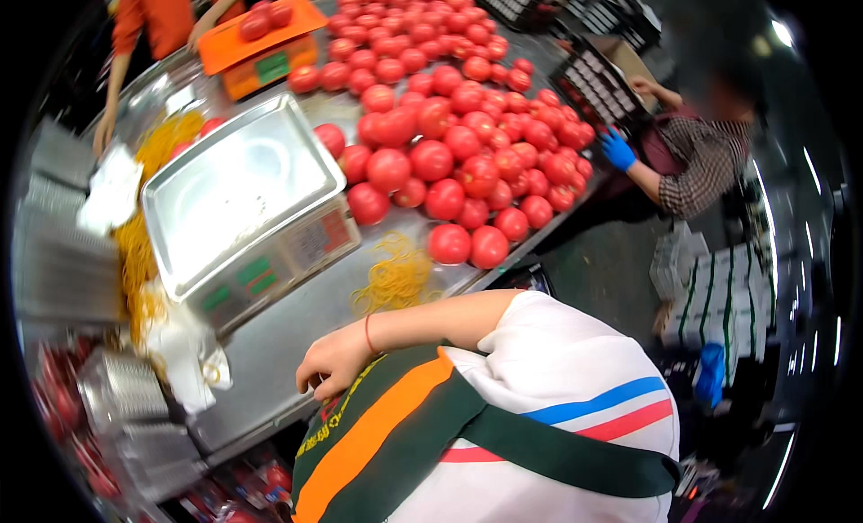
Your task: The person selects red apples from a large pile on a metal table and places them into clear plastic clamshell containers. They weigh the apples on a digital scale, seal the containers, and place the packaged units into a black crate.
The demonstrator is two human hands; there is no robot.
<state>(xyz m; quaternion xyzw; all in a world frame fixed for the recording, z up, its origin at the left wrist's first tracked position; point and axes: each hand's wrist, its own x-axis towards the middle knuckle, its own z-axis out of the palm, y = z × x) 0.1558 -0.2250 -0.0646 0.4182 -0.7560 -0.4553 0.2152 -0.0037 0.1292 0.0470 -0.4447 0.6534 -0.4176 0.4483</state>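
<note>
My right hand (335, 366) hangs in front of the dark green apron, its fingers loosely curled, a gap by the thumb and nothing visible in it. A thin red band circles the wrist. My left hand is out of view. Near the right forearm, a heap of yellow rubber bands (394, 275) lies on the metal table (290, 331). A scale with a bare, shiny metal tray (246, 186) stands up and left of the hand. Beyond the bands spreads a large pile of red tomatoes (431, 159).
Clear plastic trays (64, 260) are stacked at left, beside more rubber bands (135, 253) and white plastic bags (179, 351). Across the table, a person in orange (158, 21) stands by an orange scale (270, 61) holding tomatoes. Another person's blue-gloved hand (617, 149) is near a crate (600, 85).
</note>
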